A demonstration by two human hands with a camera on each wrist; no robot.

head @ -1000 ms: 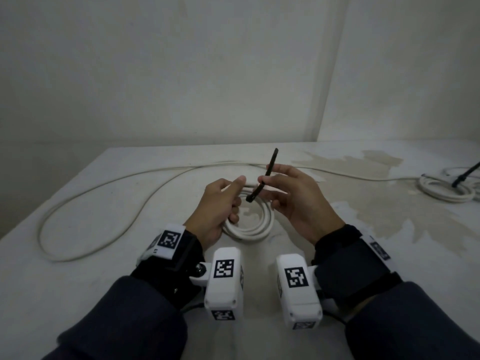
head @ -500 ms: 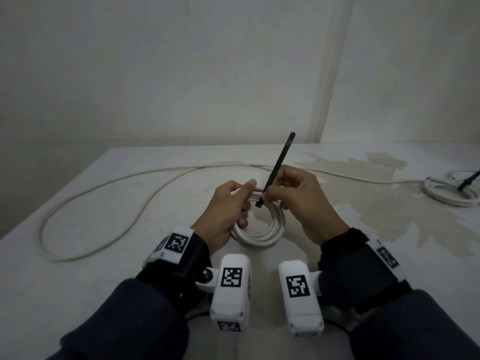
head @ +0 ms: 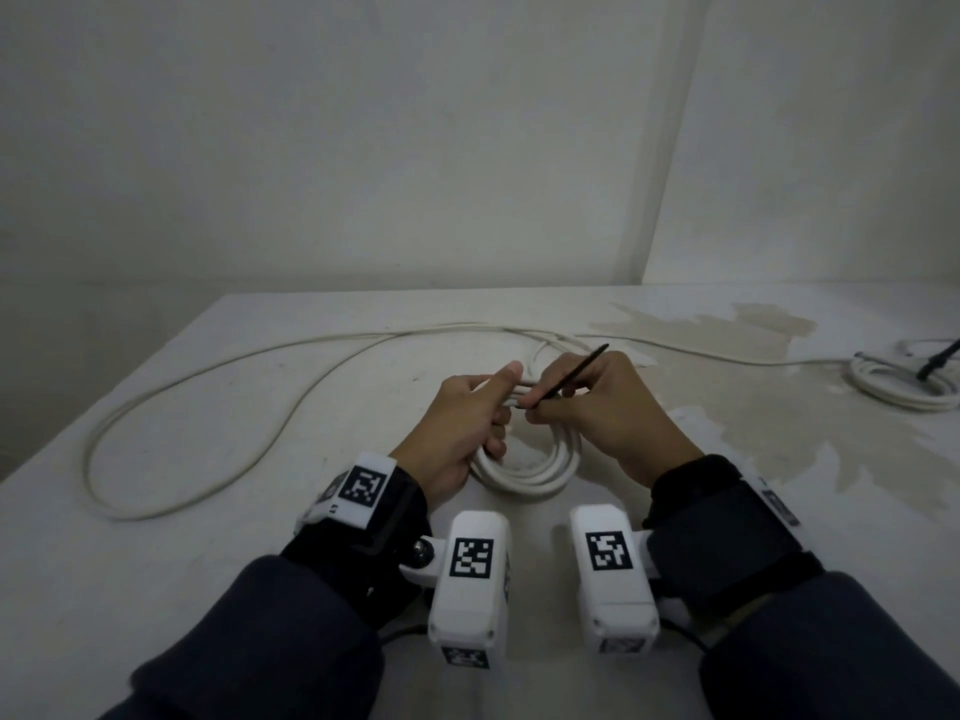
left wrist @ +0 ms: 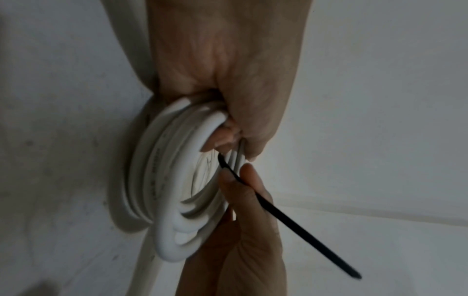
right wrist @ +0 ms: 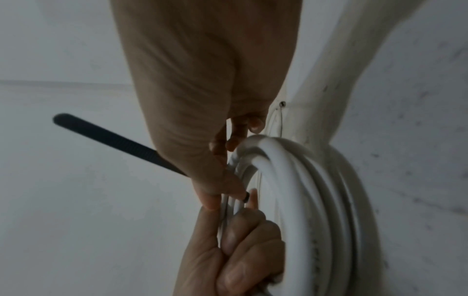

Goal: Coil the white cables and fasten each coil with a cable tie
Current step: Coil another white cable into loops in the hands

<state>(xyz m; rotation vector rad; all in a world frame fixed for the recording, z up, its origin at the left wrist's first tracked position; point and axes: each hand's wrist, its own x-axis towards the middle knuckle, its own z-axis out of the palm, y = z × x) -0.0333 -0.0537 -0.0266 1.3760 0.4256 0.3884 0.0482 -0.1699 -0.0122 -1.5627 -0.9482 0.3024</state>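
Note:
A white cable coil [head: 540, 472] [left wrist: 162, 200] [right wrist: 311, 200] stands tilted on the table, lifted at its far side. My left hand [head: 467, 418] [left wrist: 228, 100] grips the coil's upper strands, thumb on top. My right hand [head: 597, 407] [right wrist: 202, 100] pinches a black cable tie [head: 571, 374] [left wrist: 291, 220] [right wrist: 108, 138] between thumb and fingers. The tie's head end [right wrist: 245, 197] touches the strands right beside the left fingers, and its tail points up and to the right, away from me.
The coil's loose white cable [head: 208, 387] runs in a wide loop over the left of the white table [head: 156, 589]. A second white coil [head: 904, 381] with a black tie sticking up lies at the far right edge. A wall stands behind.
The right hand has lowered the tie from near upright to a shallow slant and brought its head end against the strands held by the left hand. The left hand kept its hold.

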